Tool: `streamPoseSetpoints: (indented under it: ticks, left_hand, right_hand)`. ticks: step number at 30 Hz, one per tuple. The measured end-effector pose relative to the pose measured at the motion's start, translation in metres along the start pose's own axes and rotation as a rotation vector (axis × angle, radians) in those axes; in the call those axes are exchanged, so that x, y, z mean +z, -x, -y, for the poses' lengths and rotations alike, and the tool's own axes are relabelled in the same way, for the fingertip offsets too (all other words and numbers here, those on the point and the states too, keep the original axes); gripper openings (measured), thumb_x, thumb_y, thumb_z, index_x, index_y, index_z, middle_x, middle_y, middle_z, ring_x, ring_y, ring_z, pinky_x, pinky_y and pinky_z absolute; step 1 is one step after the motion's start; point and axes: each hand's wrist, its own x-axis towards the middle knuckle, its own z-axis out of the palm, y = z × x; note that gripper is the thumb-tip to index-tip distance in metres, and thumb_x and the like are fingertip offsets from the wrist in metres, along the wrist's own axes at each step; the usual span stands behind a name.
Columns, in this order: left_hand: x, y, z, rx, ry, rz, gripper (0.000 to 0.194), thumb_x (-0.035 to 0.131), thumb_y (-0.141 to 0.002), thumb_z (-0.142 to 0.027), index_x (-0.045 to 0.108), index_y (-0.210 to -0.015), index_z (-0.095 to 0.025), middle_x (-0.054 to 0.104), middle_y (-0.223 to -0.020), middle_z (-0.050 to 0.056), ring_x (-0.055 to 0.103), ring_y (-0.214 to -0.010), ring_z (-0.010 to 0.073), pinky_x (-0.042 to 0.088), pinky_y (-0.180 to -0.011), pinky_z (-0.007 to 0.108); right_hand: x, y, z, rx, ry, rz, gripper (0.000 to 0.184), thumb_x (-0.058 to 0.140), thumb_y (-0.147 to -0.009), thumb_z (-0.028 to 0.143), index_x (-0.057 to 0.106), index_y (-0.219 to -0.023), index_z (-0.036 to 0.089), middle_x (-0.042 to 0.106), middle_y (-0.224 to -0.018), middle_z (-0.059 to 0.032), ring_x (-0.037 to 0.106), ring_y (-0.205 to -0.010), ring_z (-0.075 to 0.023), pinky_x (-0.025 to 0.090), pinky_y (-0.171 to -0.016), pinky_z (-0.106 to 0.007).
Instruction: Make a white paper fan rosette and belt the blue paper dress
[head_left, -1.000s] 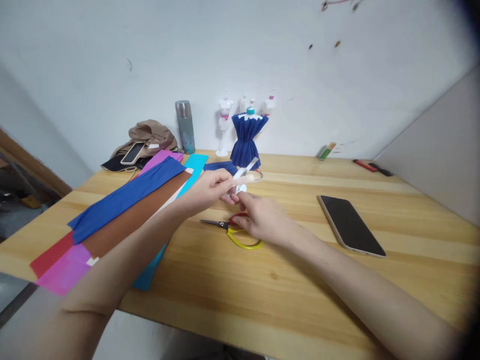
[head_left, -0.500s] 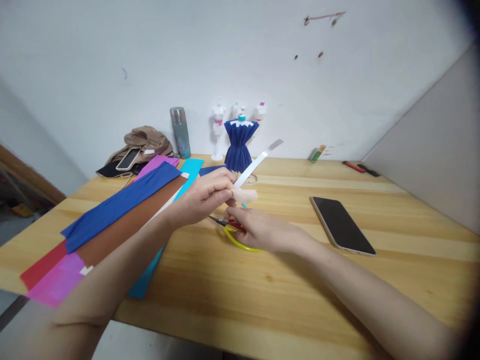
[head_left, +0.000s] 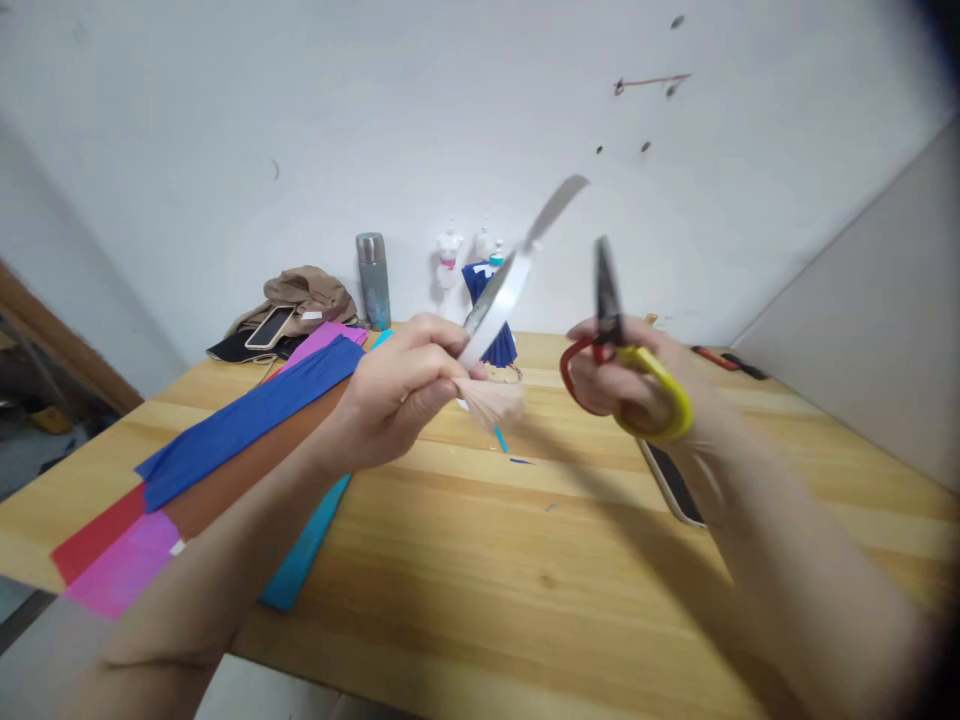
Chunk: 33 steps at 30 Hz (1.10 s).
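My left hand (head_left: pixel 401 395) is closed around a pleated pale pink piece of paper (head_left: pixel 491 400), whose fanned end sticks out past the fingertips. Rising from the same fingers is what looks like a roll of white tape (head_left: pixel 501 305), with a loose grey-white end curling up to the right. My right hand (head_left: pixel 637 365) grips scissors (head_left: pixel 609 290) by their red and yellow handles. The dark blades point upward, and the pair is apart from the paper and tape. Behind the tape, a doll form in a pleated navy dress (head_left: pixel 501 345) is partly hidden.
White doll forms (head_left: pixel 448 265) and a grey flask (head_left: pixel 373 280) stand by the wall. Coloured sheets, a navy one (head_left: pixel 255 415) on top, lie left. A phone (head_left: pixel 671 490) lies partly under my right arm. Small scraps (head_left: pixel 521 461) dot the wooden table (head_left: pixel 465 580).
My right hand has lifted the scissors from near the tabletop up and to the right, turning the blades upward. The tape in my left hand has tilted, and the pink paper's end has spread.
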Motion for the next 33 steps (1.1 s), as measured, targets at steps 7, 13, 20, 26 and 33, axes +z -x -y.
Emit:
streamPoseSetpoints:
  ticks: [7,13,20,26,33]
  left_hand:
    - [0.026,0.005,-0.005,0.07,0.12,0.269,0.016,0.045,-0.099,-0.014,0.057,-0.091,-0.017,0.067,-0.105,0.013,0.062,-0.095,0.017,0.052,-0.083,0.028]
    - [0.034,0.01,-0.001,0.009,0.103,0.36,0.02,0.043,-0.099,-0.014,0.058,-0.086,-0.017,0.065,-0.102,0.011,0.06,-0.092,0.0168,0.05,-0.082,0.027]
    - [0.028,0.011,0.012,-0.106,-0.041,0.355,0.029,0.04,-0.102,-0.023,0.06,-0.082,-0.017,0.063,-0.095,0.008,0.059,-0.09,0.017,0.049,-0.079,0.027]
    - [0.021,0.008,0.015,-0.111,-0.174,0.289,0.026,0.04,-0.1,-0.017,0.061,-0.084,-0.018,0.064,-0.095,0.008,0.058,-0.088,0.0169,0.048,-0.078,0.028]
    - [0.008,0.007,0.02,-0.075,-0.319,0.206,0.021,0.043,-0.099,-0.018,0.058,-0.084,-0.018,0.065,-0.099,0.009,0.06,-0.092,0.0175,0.05,-0.083,0.031]
  right_hand:
    - [0.019,0.001,0.023,-0.178,-0.055,-0.379,0.043,0.083,-0.062,0.025,0.056,-0.095,0.03,0.074,-0.082,0.001,0.057,-0.053,-0.014,0.041,-0.046,-0.029]
    - [0.029,0.005,0.027,-0.132,0.012,-0.514,0.041,0.078,-0.058,0.018,0.055,-0.091,0.027,0.056,-0.059,0.0102,0.051,-0.048,-0.0104,0.043,-0.048,-0.027]
    - [0.027,0.008,0.028,-0.209,0.153,-0.479,0.032,0.075,-0.071,0.022,0.054,-0.093,0.033,0.055,-0.067,0.0037,0.059,-0.062,-0.0201,0.047,-0.054,-0.036]
    - [0.018,0.006,0.02,-0.178,0.12,-0.485,0.036,0.078,-0.072,0.032,0.053,-0.098,0.031,0.061,-0.077,0.0016,0.052,-0.054,-0.0142,0.037,-0.045,-0.03]
    - [0.019,0.003,0.008,-0.337,0.218,-0.332,0.037,0.077,-0.073,0.04,0.05,-0.097,0.031,0.054,-0.083,0.0009,0.052,-0.064,-0.0156,0.041,-0.054,-0.032]
